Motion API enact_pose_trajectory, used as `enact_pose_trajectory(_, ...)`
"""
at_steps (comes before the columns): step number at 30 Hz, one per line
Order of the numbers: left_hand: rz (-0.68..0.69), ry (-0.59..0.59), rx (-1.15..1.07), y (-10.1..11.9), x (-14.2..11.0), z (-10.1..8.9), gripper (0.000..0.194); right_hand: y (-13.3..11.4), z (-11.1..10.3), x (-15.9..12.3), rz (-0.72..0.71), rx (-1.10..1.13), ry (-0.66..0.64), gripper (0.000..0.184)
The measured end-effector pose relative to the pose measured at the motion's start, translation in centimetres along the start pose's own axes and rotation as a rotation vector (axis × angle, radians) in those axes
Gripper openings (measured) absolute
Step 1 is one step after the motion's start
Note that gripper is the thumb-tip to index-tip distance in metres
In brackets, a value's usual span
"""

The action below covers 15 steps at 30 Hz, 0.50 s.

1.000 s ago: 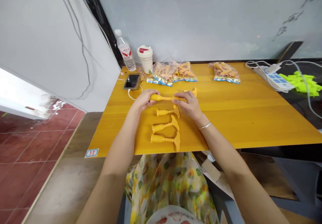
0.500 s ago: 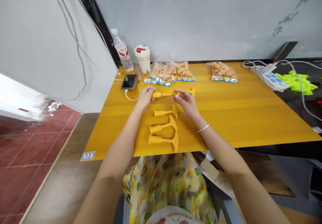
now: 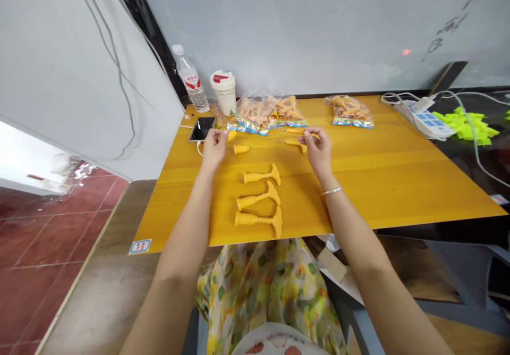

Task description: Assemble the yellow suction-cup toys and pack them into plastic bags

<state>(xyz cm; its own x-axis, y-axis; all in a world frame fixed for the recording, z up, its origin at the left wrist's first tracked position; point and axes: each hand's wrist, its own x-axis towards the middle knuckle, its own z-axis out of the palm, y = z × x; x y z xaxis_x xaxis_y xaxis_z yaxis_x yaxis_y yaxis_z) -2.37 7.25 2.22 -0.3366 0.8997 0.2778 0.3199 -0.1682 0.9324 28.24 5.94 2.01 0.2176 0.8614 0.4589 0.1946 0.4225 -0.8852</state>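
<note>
Left hand sits half-open and empty near a stubby yellow plastic piece on the wooden surface. Right hand is pinched at a thin yellow rod, can't tell if it's gripping.

We see three yellow plastic T-shaped pieces in a column nearer us than both hands and between them, lying flat and apart, each a ridged handle ending in a wide curved head. Just right of the left hand lie a short yellow stub and a small yellow tip. Two thin yellow rods reach out left from the right hand, though we cannot quite tell whether it grips either.
</note>
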Motion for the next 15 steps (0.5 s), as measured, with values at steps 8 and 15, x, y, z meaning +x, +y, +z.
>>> enact_pose_trajectory(8,0.17,-0.089,0.184,-0.9,-0.2,0.0,0.025,2.5,-0.8,0.9,-0.063,-0.335,-0.054,0.038)
enact_pose_trajectory(15,0.167,-0.035,0.211,-1.4,0.0,-0.2,0.025,4.1,-1.1,1.4,-0.088,-0.321,-0.053,0.036)
